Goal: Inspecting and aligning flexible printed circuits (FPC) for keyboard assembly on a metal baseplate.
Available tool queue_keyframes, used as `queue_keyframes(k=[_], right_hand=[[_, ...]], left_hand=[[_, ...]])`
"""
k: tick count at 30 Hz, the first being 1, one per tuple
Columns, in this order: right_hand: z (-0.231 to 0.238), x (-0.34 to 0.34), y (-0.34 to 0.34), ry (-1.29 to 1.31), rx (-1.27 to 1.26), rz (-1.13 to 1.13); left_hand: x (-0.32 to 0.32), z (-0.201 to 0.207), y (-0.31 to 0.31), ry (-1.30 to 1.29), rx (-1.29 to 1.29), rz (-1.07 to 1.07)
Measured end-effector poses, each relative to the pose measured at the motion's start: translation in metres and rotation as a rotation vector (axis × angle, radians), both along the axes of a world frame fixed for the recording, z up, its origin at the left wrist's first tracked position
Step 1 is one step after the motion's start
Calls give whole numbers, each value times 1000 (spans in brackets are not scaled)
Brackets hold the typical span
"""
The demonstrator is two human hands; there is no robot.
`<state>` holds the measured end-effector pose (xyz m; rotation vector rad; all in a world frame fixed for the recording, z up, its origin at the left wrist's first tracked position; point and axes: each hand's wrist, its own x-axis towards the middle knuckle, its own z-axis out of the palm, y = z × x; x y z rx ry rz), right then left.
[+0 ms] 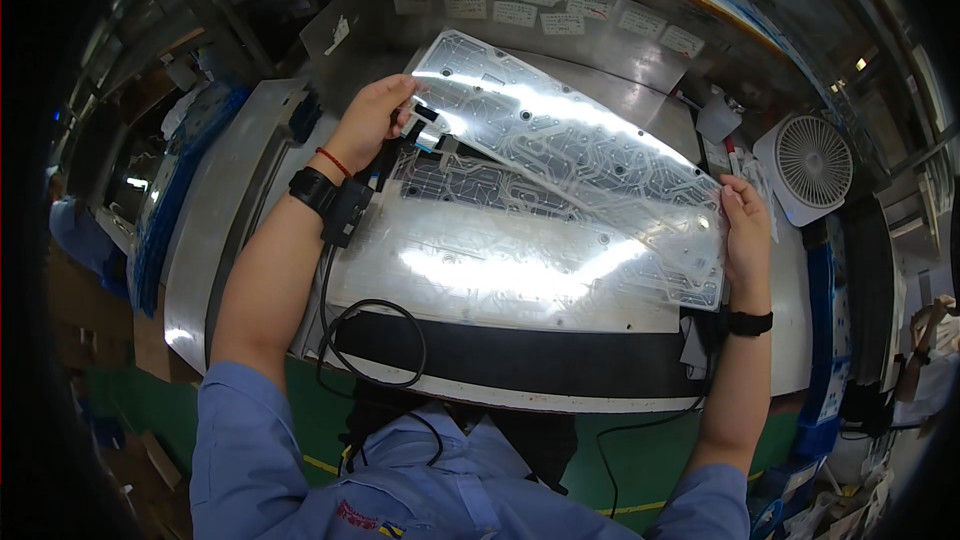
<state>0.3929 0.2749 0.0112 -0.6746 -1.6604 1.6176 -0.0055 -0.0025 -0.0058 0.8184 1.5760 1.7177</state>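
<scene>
A clear, flexible keyboard membrane sheet (pixel 590 140) with printed circuit traces hangs tilted between my two hands. My left hand (pixel 385 110) pinches its upper left edge, close to a short ribbon tail (pixel 428 130). At the opposite end my right hand (pixel 745 220) grips the right edge, thumb on top. Bright glare runs along the sheet. Beneath it lie more such membrane sheets (pixel 470 270), flat on a dark mat (pixel 450 348). The raised sheet covers part of them.
A white round fan (pixel 805 168) stands at the back right. Paper labels (pixel 515 13) line the metal back panel. Black cable (pixel 375 380) loops from the device on my left wrist over the table's front edge. Blue trays (pixel 180 180) are at the left; another person's arm (pixel 930 330) shows far right.
</scene>
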Motion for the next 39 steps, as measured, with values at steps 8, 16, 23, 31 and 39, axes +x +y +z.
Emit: queue_keyframes(k=[8,16,23,31,39], right_hand=[[-3,2,6,37,-16,-58],[6,1,-8,-243,-52,-7],[16,-2,-23,-440,47,129],[2,7,-4,-217,139,87],[2,5,-3,-235,58,4]], left_hand=[[-3,3,-3,-160,115,39],[-4,4,-1,-197,78,201],[-9,-1,-5,-95,37,221],[-10,-1,-3,-65,70,178],[-4,1,-4,255,-17,19]])
